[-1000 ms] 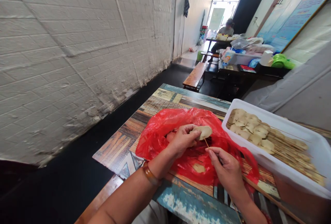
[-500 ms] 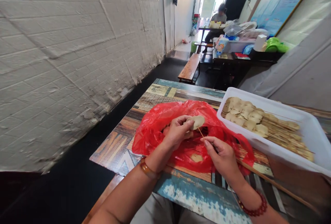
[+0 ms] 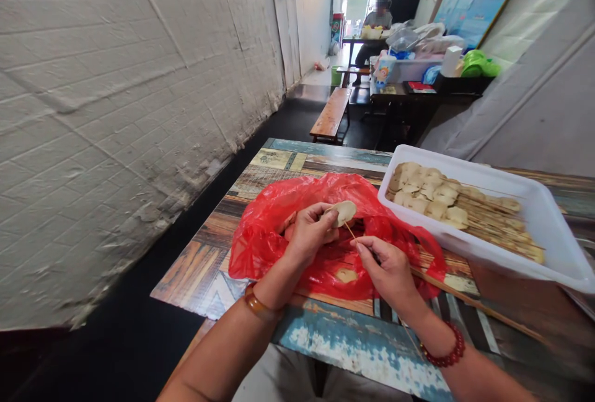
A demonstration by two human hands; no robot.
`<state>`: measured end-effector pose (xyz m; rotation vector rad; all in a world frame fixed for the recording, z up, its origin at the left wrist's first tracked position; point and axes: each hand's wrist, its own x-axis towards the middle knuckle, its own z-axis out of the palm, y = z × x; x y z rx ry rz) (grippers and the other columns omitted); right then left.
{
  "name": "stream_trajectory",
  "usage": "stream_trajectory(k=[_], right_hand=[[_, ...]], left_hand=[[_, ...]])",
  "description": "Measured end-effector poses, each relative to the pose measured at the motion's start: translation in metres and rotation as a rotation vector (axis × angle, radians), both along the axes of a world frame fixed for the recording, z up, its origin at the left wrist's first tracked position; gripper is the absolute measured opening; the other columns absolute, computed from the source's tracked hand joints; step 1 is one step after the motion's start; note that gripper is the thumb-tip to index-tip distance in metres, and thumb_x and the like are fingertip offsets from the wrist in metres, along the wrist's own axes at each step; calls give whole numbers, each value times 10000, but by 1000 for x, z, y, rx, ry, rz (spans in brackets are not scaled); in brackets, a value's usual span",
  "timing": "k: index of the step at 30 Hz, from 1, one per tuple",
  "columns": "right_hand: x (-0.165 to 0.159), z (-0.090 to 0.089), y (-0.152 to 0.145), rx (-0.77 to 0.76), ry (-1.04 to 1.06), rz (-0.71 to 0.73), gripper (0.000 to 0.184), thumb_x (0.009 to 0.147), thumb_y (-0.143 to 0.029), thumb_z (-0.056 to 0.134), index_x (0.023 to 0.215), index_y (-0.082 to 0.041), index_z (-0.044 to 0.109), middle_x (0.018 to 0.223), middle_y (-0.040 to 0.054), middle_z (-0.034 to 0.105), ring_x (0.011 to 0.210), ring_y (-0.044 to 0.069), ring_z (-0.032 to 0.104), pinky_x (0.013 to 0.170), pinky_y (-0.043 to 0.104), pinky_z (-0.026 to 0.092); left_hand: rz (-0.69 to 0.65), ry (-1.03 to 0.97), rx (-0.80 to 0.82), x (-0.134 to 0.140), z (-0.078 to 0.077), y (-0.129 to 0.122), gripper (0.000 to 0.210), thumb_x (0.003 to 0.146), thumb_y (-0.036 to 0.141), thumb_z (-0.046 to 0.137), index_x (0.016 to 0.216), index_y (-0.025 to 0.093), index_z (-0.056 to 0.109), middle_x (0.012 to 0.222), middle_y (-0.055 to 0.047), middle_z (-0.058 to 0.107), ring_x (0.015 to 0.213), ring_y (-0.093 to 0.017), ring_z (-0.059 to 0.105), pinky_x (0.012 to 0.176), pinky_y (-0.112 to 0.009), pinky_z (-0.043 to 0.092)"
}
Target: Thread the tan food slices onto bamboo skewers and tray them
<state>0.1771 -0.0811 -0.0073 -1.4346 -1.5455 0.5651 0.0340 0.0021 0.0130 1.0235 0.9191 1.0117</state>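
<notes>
Between thumb and fingers, my left hand [image 3: 312, 228] pinches a thin pale round slice [image 3: 344, 212], perhaps potato. My right hand [image 3: 387, 266] grips a thin wooden skewer [image 3: 349, 229], whose upper end meets the lower edge of the slice; whether it has pierced it I cannot tell. Both hands are above an opened red plastic bag [image 3: 264, 222] on the table. Another pale slice [image 3: 346, 275] lies at the bag's near side. What else the bag holds is mostly hidden by my hands.
A white plastic tub [image 3: 553, 216] with several skewered slices [image 3: 432, 191] stands on the patterned table [image 3: 204, 266] at right. A long wooden stick [image 3: 483, 309] lies near my right forearm. Beyond are a bench [image 3: 331, 114], a cluttered table and a seated person [image 3: 379, 18]. A white wall runs along the left.
The camera view has shifted slightly, so the whole scene sits a little further left and up. Both hands keep their hold on the slice and skewer, with little visible movement.
</notes>
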Motion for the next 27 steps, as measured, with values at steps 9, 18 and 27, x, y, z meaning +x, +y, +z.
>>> stream_trajectory(k=[9,18,27], right_hand=[[-1,0,1,10,19,-2,183,870,-264,490,862,-198,661,813,24,720,753,157,662,699,257,495],[0,3,1,-57,70,0,214,864,-296,493,872,-179,672,733,15,695,657,141,633,636,238,495],[-2,0,-4,-91,36,11,270,875,-372,474,888,-187,669,752,31,708,681,172,656,644,260,520]], left_hand=[[-39,-9,-33,1,0,0,336,636,426,716,742,124,612,537,33,507,394,-35,412,403,-164,290],[-117,-109,-118,-3,5,0,362,648,427,715,886,164,643,745,-6,604,549,-53,517,495,-158,394],[-187,-179,-179,-7,11,-7,419,642,391,737,971,143,661,913,-93,663,742,-136,631,590,-175,448]])
